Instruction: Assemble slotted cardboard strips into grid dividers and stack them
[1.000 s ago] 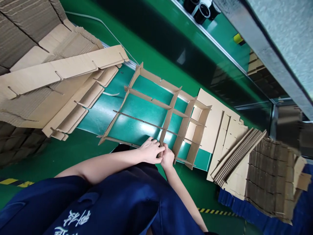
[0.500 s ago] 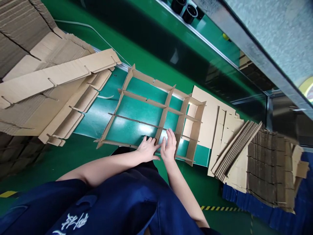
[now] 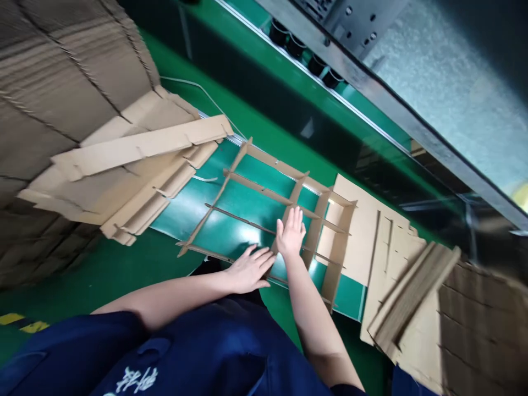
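Note:
A cardboard divider grid [image 3: 264, 191], made of slotted strips crossing each other, stands on the green work table [image 3: 231, 206] in front of me. My left hand [image 3: 251, 269] rests on the near end of one cross strip, fingers stretched out and pointing right. Farther along that same strip lies my right hand [image 3: 290, 232], its fingers extended away from me. Both palms face down, and the strip's top edge is partly hidden beneath them. Neither hand is wrapped round anything.
At left, a tall stack of cardboard sheets [image 3: 82, 60] stands behind slotted strips [image 3: 152, 144]. On the right lie flat cardboard sheets [image 3: 358, 231], a bundle of strips [image 3: 416, 297] and another stack [image 3: 482, 324]. A metal frame [image 3: 371, 82] overhangs the far side; black cups [image 3: 295, 45] stand beyond.
My right hand has slid farther away along the cross strip. My left hand has flattened, fingers now straighter on the strip. The whole view has shifted and tilted slightly.

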Motion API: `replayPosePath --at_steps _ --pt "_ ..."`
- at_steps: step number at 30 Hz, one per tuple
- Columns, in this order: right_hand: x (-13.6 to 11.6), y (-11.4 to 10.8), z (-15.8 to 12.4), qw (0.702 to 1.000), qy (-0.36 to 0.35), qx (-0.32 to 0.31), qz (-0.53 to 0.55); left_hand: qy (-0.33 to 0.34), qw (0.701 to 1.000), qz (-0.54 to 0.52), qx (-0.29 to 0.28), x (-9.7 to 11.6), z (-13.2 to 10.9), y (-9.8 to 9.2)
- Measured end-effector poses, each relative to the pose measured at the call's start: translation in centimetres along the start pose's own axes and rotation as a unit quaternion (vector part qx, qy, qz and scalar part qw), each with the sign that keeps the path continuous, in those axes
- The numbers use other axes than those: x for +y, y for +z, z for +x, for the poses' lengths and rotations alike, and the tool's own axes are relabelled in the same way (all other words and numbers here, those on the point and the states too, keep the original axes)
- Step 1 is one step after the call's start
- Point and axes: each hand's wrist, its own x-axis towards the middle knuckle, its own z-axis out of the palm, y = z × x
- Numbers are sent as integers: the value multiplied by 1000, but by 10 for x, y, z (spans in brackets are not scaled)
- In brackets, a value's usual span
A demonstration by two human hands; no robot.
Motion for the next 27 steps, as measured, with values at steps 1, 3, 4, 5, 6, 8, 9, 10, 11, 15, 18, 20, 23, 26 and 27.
replayPosePath --at_steps 1,3,4,5,6,8,9,10,11,15,18,20,23,26,27 --pt "1 2 7 1000 -2 -4 -9 7 1000 -4 22 -8 -4 -8" --pt "3 7 17 1000 -9 -11 -27 -17 996 6 84 -36 -14 -31" --pt "5 11 19 999 -10 -10 -35 -54 991 24 123 -57 -21 -47" --pt "8 14 20 999 -8 -6 -41 -106 979 49 164 -80 -29 -65" --pt "11 16 20 999 -6 -3 -45 -166 962 80 204 -105 -39 -86" --pt "16 18 18 999 -8 3 -44 -313 900 148 266 -156 -59 -129" --pt "18 18 17 999 -12 10 -38 -368 871 172 277 -180 -70 -149" --pt "18 16 15 999 -17 20 -27 -408 852 188 269 -201 -79 -166" --pt "18 14 13 999 -20 34 -12 -439 839 198 253 -221 -88 -181" --pt "13 5 6 994 -11 89 58 -486 834 208 158 -271 -110 -213" --pt "9 -5 -1 990 -5 109 86 -460 847 227 141 -279 -118 -223" --pt "6 -16 -5 988 -4 125 93 -423 855 247 167 -270 -119 -231" --pt "-7 -40 -8 981 -20 164 99 -328 872 285 223 -240 -113 -242" --pt "-30 -74 -9 976 -63 196 78 -204 906 284 239 -196 -95 -243" --pt "-38 -87 -8 974 -78 203 61 -157 922 270 228 -180 -86 -240"
